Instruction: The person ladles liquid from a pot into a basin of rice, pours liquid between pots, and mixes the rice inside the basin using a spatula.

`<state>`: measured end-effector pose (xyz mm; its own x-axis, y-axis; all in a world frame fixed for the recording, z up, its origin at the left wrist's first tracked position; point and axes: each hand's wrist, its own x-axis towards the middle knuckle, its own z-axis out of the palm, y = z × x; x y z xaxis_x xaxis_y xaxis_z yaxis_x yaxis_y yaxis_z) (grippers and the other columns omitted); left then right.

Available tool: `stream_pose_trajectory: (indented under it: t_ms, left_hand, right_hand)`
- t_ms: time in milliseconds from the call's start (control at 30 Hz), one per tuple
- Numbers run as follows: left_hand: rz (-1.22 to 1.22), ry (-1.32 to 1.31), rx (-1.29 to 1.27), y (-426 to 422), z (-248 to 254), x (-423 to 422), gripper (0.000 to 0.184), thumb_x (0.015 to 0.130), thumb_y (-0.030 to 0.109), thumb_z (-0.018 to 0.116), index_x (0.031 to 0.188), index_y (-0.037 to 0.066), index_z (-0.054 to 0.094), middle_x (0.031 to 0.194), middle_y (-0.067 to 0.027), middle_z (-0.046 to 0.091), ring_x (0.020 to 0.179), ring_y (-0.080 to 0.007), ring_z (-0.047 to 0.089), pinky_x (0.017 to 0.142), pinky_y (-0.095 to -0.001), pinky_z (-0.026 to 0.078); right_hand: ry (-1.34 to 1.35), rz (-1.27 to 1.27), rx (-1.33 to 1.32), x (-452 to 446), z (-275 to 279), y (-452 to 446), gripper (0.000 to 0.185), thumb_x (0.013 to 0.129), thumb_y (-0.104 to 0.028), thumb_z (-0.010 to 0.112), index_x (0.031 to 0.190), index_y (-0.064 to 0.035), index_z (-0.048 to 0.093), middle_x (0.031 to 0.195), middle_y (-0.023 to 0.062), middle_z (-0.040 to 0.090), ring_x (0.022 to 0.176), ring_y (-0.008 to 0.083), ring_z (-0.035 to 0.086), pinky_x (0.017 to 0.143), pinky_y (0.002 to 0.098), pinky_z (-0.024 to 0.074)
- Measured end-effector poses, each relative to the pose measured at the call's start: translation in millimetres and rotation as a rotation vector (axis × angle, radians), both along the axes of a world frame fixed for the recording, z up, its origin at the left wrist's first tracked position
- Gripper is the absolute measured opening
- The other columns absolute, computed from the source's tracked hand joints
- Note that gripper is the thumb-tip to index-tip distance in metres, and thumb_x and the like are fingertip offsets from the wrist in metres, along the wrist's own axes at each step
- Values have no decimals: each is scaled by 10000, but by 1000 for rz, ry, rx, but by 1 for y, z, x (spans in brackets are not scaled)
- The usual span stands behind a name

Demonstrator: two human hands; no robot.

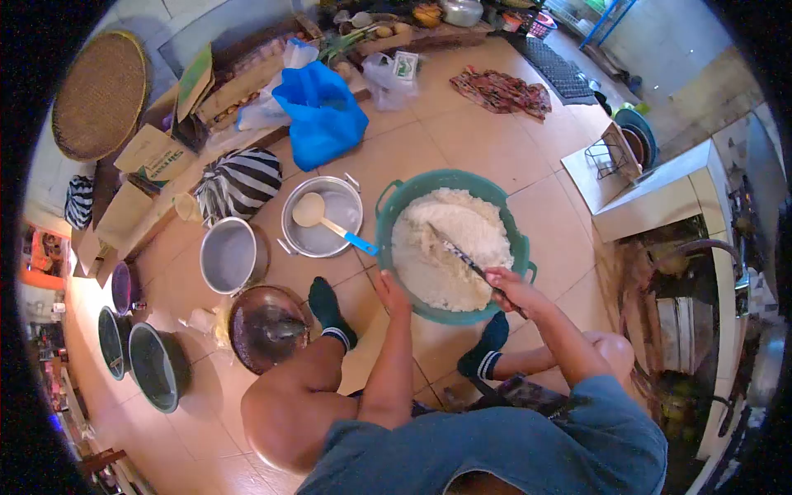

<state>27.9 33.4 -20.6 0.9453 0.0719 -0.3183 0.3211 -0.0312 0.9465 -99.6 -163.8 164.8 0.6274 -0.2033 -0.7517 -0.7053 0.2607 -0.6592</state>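
A green plastic basin (pixel 450 317) with side handles stands on the floor between my feet, full of what looks like white cooked rice (pixel 417 247). My right hand (pixel 511 290) is closed around the handle of a long dark, speckled stirring utensil (pixel 464 258). Its far end is sunk in the rice, so its shape there is hidden. My left hand (pixel 392 293) rests against the basin's lower left side, fingers stretched and nothing held in them. Left of the basin, a ladle (pixel 310 210) with a blue-tipped handle lies across a metal pot (pixel 351 191).
An empty metal pot (pixel 234 257), a brown round basin (pixel 247 351) and dark green tubs (pixel 157 367) stand to the left. Behind are a blue plastic bag (pixel 322 124) and a striped bundle (pixel 239 183). A patterned cloth (pixel 502 91) lies farther back; a tiled stove (pixel 660 194) is at right.
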Motion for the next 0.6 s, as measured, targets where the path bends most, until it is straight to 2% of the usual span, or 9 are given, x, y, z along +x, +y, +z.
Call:
stream_pose_trajectory:
  t_ms: [33, 67, 167, 233, 367, 433, 533, 567, 600]
  left_hand:
    - [-4, -17, -37, 0, -2, 0, 456, 933, 332, 388, 1217, -20, 452, 1063, -140, 540, 1002, -237, 490, 891, -340, 376]
    - [-8, -35, -74, 0, -1, 0, 458, 934, 332, 390, 1212, -27, 452, 1066, -139, 538, 1005, -234, 486, 892, -339, 375]
    - [68, -193, -134, -6, 11, 1, 285, 930, 247, 378, 947, -2, 517, 778, -93, 495, 720, -187, 461, 670, -311, 385]
    - [99, -210, -39, -7, 26, 0, 295, 931, 258, 376, 949, -2, 515, 788, -95, 498, 725, -194, 461, 672, -314, 387]
    - [36, -231, 38, -4, 22, 0, 315, 928, 263, 379, 1003, -11, 515, 833, -118, 513, 770, -221, 476, 713, -329, 390]
    - [64, -266, 44, -6, 15, -1, 325, 924, 258, 378, 1041, -16, 509, 868, -135, 518, 805, -237, 482, 742, -336, 387]
    - [103, -205, 46, -9, -12, 5, 333, 919, 245, 377, 1077, -20, 501, 910, -153, 522, 848, -257, 487, 778, -343, 380]
    - [121, -163, 44, -10, -17, 6, 334, 917, 240, 377, 1086, -21, 499, 922, -157, 523, 861, -263, 488, 788, -344, 378]
    - [109, -186, 56, -11, -9, 7, 331, 915, 236, 377, 1084, -21, 499, 912, -154, 522, 848, -264, 486, 779, -345, 379]
  right_hand:
    - [-35, 66, -197, -7, 12, -3, 292, 911, -288, 487, 1175, -164, 480, 589, -35, 423, 422, 49, 337, 377, 211, 280]
    - [-51, 60, -247, -17, 20, -6, 321, 917, -287, 475, 1215, -170, 455, 598, -34, 426, 432, 47, 338, 383, 207, 279]
    - [-97, 20, -356, -34, 25, -14, 382, 933, -290, 438, 1298, -182, 402, 620, -29, 434, 456, 50, 351, 402, 209, 289]
    - [-115, -50, -373, -35, 8, -21, 380, 941, -301, 413, 1302, -183, 396, 628, -23, 442, 465, 66, 370, 418, 229, 314]
    - [-101, 43, -492, 31, -46, 8, 362, 951, -258, 339, 1301, -172, 371, 633, 52, 493, 473, 149, 438, 474, 313, 389]
    - [-149, 170, -464, 67, -50, 11, 365, 945, -260, 325, 1297, -171, 366, 661, 99, 511, 472, 154, 434, 450, 308, 373]
    - [52, 436, -438, 80, -24, 21, 380, 942, -288, 328, 1299, -158, 355, 806, 177, 568, 610, 239, 555, 560, 354, 449]
    - [-132, 505, -598, 69, -49, 17, 383, 941, -296, 329, 1293, -148, 358, 869, 195, 569, 696, 270, 568, 627, 372, 454]
    - [-320, 574, -756, 47, -102, 11, 386, 940, -304, 330, 1288, -139, 362, 931, 213, 569, 781, 300, 581, 693, 391, 459]
